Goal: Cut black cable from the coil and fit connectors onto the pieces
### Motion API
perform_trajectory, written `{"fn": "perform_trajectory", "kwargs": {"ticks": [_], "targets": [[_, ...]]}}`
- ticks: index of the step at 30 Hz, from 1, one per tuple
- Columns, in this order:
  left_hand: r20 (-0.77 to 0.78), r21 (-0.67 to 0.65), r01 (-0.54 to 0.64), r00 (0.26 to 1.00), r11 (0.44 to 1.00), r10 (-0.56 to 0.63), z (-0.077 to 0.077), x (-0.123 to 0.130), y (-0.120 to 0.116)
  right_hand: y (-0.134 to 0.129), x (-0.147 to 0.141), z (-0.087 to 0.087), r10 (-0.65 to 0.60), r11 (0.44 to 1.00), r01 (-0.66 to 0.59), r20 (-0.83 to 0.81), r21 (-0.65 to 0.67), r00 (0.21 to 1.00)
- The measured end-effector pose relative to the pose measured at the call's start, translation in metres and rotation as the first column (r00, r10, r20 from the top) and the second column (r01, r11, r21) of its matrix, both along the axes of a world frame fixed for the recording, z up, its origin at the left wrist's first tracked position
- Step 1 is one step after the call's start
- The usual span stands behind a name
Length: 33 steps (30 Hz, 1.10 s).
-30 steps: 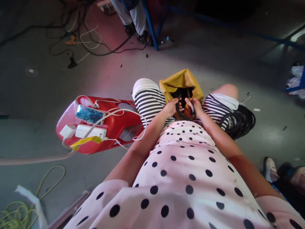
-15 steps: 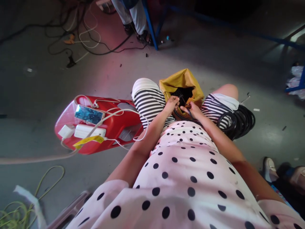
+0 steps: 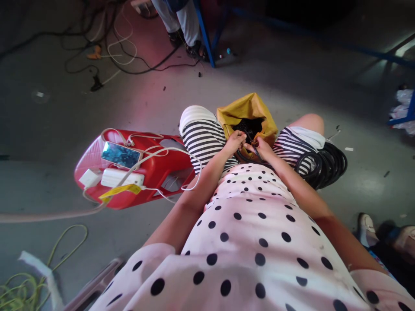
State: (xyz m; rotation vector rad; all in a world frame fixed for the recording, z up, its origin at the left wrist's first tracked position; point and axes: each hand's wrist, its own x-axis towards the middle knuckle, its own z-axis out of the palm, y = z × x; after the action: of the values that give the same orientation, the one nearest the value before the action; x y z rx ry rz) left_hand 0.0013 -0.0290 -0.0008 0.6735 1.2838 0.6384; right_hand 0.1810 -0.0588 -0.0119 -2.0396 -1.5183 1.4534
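Between my knees stands an open yellow bag (image 3: 227,115) with dark items inside. At its near rim my left hand (image 3: 236,141) has its fingers closed in a pinch; what they hold is too small to make out. Close beside it, almost touching, my right hand (image 3: 260,149) has its fingers closed around a black cable (image 3: 256,152). More black cable lies in coils (image 3: 333,166) over and beside my right knee.
A red stool (image 3: 155,166) at left bears a phone (image 3: 121,155), a white power bank (image 3: 121,178) and white cables. Cables lie on the floor at upper left, near a person's feet (image 3: 196,49) and a blue frame (image 3: 207,39). Yellow-green cord (image 3: 29,287) lies lower left; another person's shoe (image 3: 368,229) is lower right.
My left hand has moved slightly to the right, and the two hands are closer together over the bag's rim. The bag and coils have not visibly moved.
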Motion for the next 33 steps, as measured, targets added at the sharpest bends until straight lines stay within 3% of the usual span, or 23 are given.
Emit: {"fn": "perform_trajectory", "kwargs": {"ticks": [15, 20, 28, 33], "targets": [[0.042, -0.023, 0.088, 0.995, 0.996, -0.087, -0.0037, -0.0031, 0.0000, 0.0003, -0.0004, -0.0005, 0.067, 0.995, -0.072, 0.075, 0.068, 0.995], [0.063, -0.060, 0.099, 0.993, 0.993, -0.096, -0.0028, -0.0038, 0.0003, 0.0007, 0.0012, -0.0009, 0.041, 0.997, -0.043, 0.022, 0.069, 0.999], [-0.046, -0.035, 0.083, 0.995, 0.996, -0.084, -0.0034, 0.0014, -0.0003, 0.0055, -0.0012, -0.0087, 0.044, 0.994, -0.047, 0.033, 0.094, 0.998], [-0.055, -0.065, 0.120, 0.991, 0.991, -0.123, -0.0011, 0.0024, 0.0000, 0.0057, -0.0022, -0.0094, 0.027, 0.999, -0.027, -0.004, 0.039, 1.000]]}}
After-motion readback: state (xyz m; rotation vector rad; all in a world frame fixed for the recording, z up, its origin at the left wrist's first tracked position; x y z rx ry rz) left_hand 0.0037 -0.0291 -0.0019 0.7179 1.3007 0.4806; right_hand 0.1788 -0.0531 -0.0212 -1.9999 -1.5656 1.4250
